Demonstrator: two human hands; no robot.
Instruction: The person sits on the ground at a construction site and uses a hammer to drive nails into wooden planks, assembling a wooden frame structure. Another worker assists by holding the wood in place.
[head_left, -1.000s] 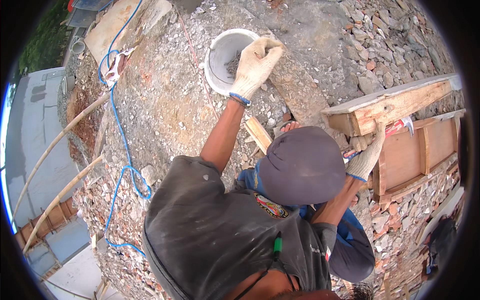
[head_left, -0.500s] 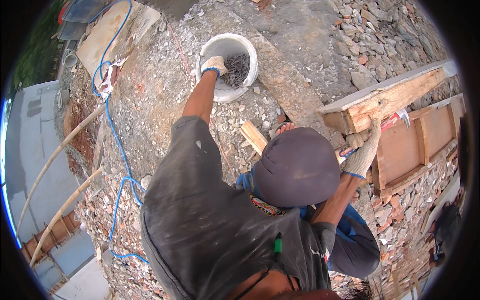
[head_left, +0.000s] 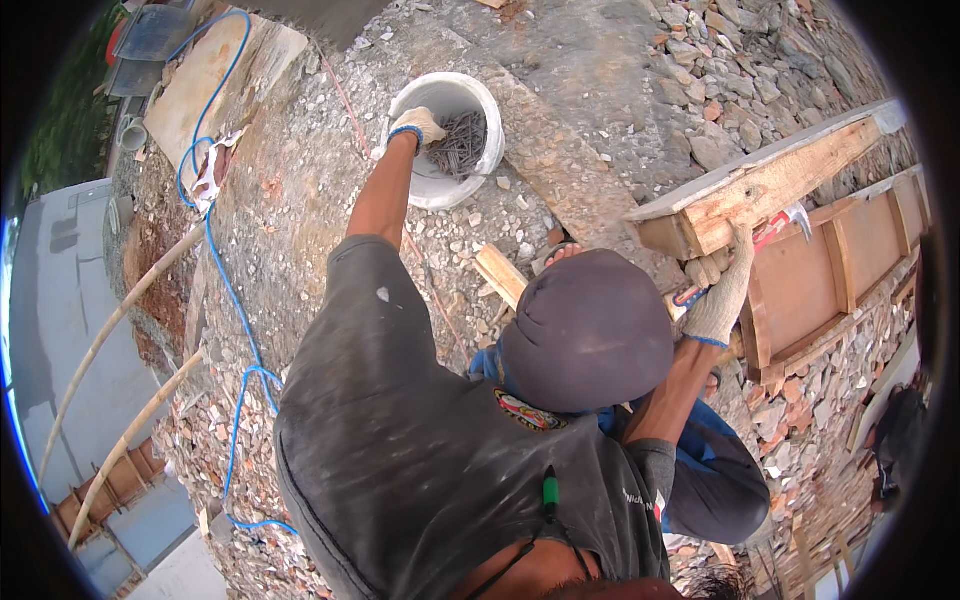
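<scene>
My left hand [head_left: 418, 123], in a cream knitted glove with a blue cuff, reaches into a whitish round bucket [head_left: 493, 150]. Its fingers look curled, beside a heap of grey nails [head_left: 462, 145]; whatever they may hold is hidden. On the right, my gloved right hand [head_left: 722, 290] is closed around the handle of a claw hammer [head_left: 775, 228] with a red neck and a metal claw. That hand is close under the near side of a thick wooden beam [head_left: 780, 185], and part of the handle shows blue at its fingers.
A framed brown wooden panel [head_left: 800, 285] lies at the right on rubble [head_left: 790, 430]. Near my bent knee is a short wood piece [head_left: 500, 275]. A blue hose [head_left: 232, 290] winds down the left, beside two long poles [head_left: 140, 290]. Broken stones [head_left: 740, 90] lie far right.
The whole view has shifted slightly. My left hand stays in the bucket, drawn a little up toward its rim, while my right hand keeps its hold on the hammer.
</scene>
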